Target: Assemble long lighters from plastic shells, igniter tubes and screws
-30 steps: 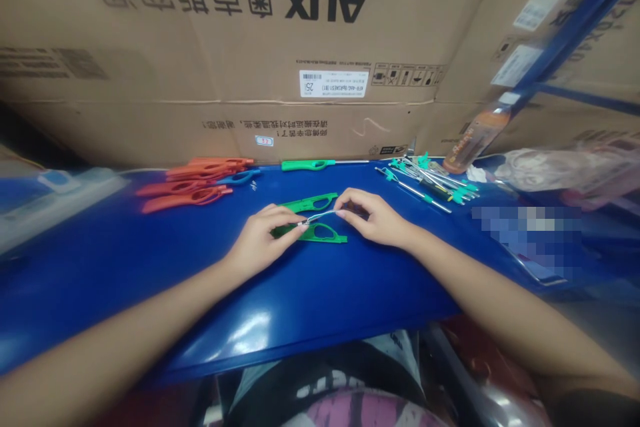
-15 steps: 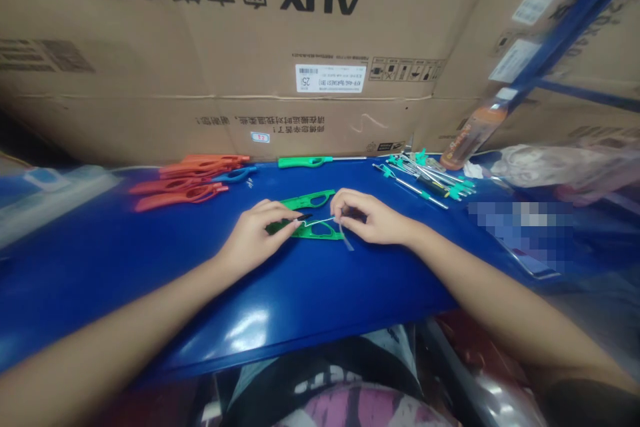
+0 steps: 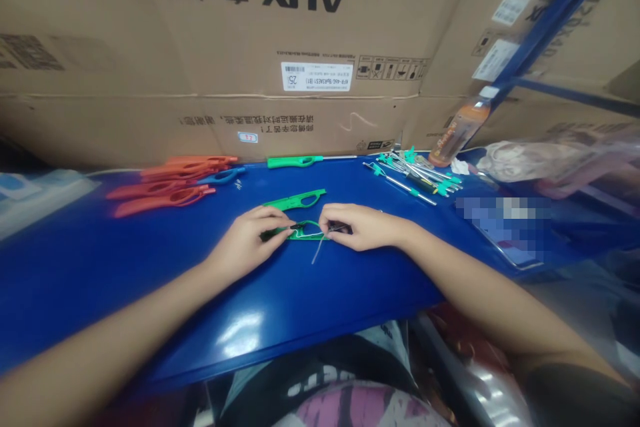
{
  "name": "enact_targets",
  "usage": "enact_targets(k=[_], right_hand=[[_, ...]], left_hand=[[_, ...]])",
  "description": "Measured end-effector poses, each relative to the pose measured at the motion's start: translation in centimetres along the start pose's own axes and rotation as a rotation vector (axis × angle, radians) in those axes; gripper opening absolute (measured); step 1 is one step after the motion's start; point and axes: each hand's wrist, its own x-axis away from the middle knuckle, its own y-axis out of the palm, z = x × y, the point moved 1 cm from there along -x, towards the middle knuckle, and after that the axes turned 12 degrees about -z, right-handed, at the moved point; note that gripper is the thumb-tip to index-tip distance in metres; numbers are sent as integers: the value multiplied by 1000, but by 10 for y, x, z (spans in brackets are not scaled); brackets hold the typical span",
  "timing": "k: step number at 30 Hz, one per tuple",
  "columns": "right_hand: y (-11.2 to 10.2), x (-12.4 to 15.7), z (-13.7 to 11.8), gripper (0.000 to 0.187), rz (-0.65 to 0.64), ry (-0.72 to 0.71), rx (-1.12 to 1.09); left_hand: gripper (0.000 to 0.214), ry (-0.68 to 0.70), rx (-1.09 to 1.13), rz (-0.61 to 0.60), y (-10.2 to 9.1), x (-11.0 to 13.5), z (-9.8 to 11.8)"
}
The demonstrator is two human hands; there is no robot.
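Observation:
My left hand (image 3: 245, 239) and my right hand (image 3: 357, 227) meet over a green plastic handle half (image 3: 313, 234) on the blue bench. Between my fingertips runs a thin bent silver wire (image 3: 303, 232), pinched by both hands. A small dark part sits at the wire's left end, close to my left fingers. Under my right fingers, a thin grey strip (image 3: 317, 250) hangs down towards the bench. A second green plastic handle half (image 3: 295, 199) lies just above my left hand, untouched. My fingers hide part of the lower green piece.
Several orange-red plastic handles (image 3: 165, 197) and a blue one (image 3: 223, 177) lie at the left. A green handle with a metal rod (image 3: 293, 161) lies at the back. Several green-tipped metal rods (image 3: 415, 175) and a bottle (image 3: 459, 132) stand right, before large cardboard boxes (image 3: 200, 47).
My hands have drawn closer together over the lower green piece, with the wire now lying over it. The grey strip hangs at a different angle. The whole view has shifted slightly.

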Motion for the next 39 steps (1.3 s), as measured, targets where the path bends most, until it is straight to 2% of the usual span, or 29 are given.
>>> enact_targets(k=[6, 20, 24, 30, 35, 39], right_hand=[[-2, 2, 2, 12, 31, 38, 73], [-3, 5, -2, 16, 15, 54, 98], [-3, 3, 0, 6, 6, 62, 125], [-2, 3, 2, 9, 9, 58, 133], [-1, 3, 1, 9, 9, 51, 131], [-1, 3, 1, 10, 10, 49, 126]], left_hand=[[24, -11, -27, -15, 2, 1, 4], [24, 0, 26, -35, 3, 2, 8], [23, -22, 38, -24, 3, 2, 8], [21, -40, 42, -33, 3, 2, 8], [25, -6, -15, -108, 0, 1, 9], [30, -6, -154, -209, -6, 4, 18]])
